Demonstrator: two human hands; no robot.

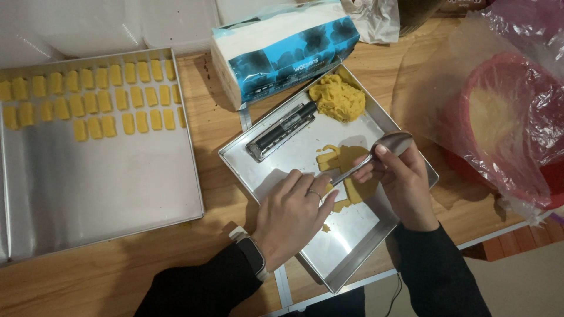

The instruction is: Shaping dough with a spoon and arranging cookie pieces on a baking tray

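A shiny metal spoon is gripped in the right hand; flattened yellow dough, partly cut, lies under the left hand's spread, empty fingers. Three rows of yellow dough pieces are laid out; a yellow dough lump remains beyond the fingertips.

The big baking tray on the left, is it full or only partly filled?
Partly filled. The large tray holds yellow dough pieces in rows along its far edge only; the rest is bare metal.

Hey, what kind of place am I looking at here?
Probably a home kitchen or small baking workspace: a wooden table holds a large metal tray with rows of small yellow dough pieces, and a smaller tray with a lump of dough.
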